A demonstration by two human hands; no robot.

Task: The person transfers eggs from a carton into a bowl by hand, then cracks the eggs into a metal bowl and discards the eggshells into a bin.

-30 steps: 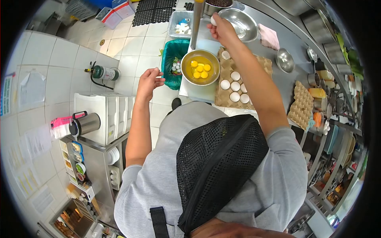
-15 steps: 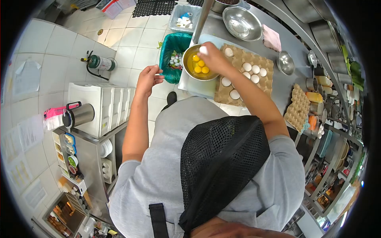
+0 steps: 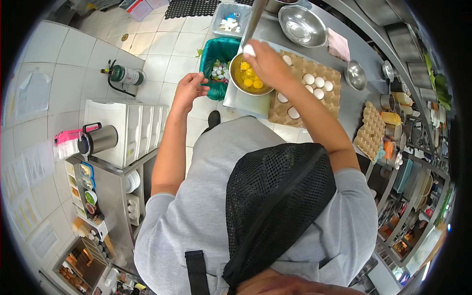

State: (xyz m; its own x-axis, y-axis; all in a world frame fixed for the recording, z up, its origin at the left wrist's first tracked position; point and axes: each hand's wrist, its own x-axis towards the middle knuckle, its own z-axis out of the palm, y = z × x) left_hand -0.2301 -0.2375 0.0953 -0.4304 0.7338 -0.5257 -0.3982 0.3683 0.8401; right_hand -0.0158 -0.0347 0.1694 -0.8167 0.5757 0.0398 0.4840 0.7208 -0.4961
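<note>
My right hand is closed around a white egg above the far rim of a metal bowl. Whether its shell is broken I cannot make out. Several yellow yolks lie in clear egg white in the bowl. Right of it, a cardboard egg tray carries several white eggs, partly covered by my right forearm. My left hand hovers beside the green-lined bin, fingers loosely bent and apart, nothing visible in them. Discarded eggshells lie inside the bin.
The bowl stands on a pale board at the steel counter's corner. A metal post rises close by. Farther along are a large steel bowl, a pink cloth, a smaller bowl and another egg tray.
My right hand has shifted slightly up with the egg, and the yolks in the bowl lie differently. My left hand has moved a little right and up, closer to the bin.
</note>
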